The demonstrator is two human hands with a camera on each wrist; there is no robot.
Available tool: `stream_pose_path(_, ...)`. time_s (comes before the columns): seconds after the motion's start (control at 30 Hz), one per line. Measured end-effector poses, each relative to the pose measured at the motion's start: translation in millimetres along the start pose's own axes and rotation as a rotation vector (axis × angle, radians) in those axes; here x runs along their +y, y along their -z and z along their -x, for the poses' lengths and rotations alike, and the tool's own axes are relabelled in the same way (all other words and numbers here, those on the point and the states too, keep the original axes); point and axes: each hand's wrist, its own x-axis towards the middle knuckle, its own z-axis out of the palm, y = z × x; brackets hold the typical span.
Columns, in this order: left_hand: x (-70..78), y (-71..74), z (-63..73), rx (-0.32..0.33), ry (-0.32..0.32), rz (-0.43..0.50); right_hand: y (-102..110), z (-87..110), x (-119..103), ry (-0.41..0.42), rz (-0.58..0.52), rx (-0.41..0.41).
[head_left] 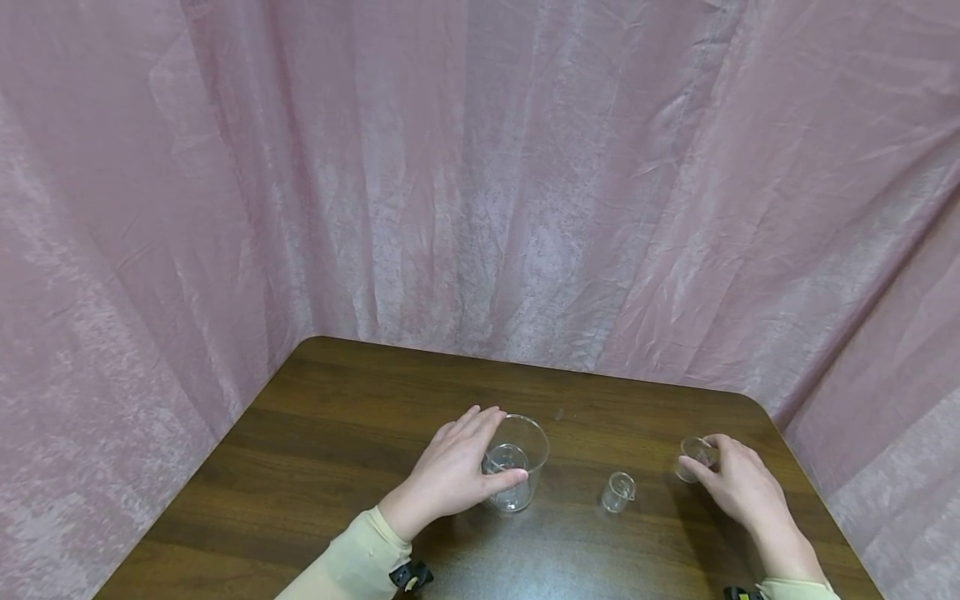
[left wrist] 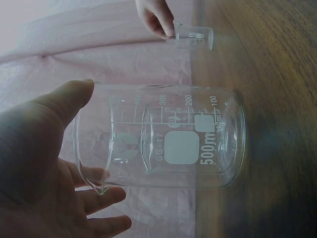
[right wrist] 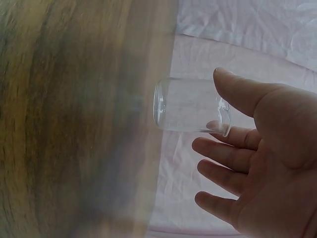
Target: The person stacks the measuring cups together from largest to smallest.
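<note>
My left hand (head_left: 457, 467) holds a large clear glass beaker (left wrist: 228, 173) marked 500 ml by its rim, thumb on the near side and fingers on the far side. Inside it stands a smaller glass beaker (head_left: 512, 483), its rim and print showing through the outer wall. Over at the right, my right hand (head_left: 742, 483) pinches the rim of another small beaker (right wrist: 188, 101) between thumb and index finger, while the other fingers extend loosely below in the right wrist view. That beaker is upright, close over or on the table.
Between the hands stands a very small spouted beaker (head_left: 618, 493) on the brown wooden table (head_left: 337, 400). Pink velvet curtains (head_left: 480, 183) hang behind the table and along both sides. The table's rounded right corner lies just beyond the right hand.
</note>
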Motion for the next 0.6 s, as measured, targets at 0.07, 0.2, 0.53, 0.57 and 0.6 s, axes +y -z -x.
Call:
stream_pose_path(0.07, -0.1, 0.0, 0.0, 0.0, 0.0, 0.0, 0.2, 0.5, -1.5, 0.002, 0.003, 0.008)
stream_pose_path(0.2, -0.1, -0.1, 0.1, 0.001, 0.002, -0.001, 0.6, 1.4, -4.8, 0.006, 0.009, 0.024)
stream_pose_path(0.53, 0.3, 0.0, 0.2, 0.0, 0.002, -0.003, 3.6, 3.3, -12.7, 0.007, 0.007, 0.025)
stream_pose_path(0.57, 0.4, 0.1, 0.2, 0.0, 0.002, -0.003, 3.9, 3.6, -13.5, 0.008, 0.007, 0.028)
stream_pose_path(0.6, 0.3, 0.2, 0.2, 0.0, 0.001, -0.003, 4.3, 3.8, -14.3, 0.012, 0.007, 0.031)
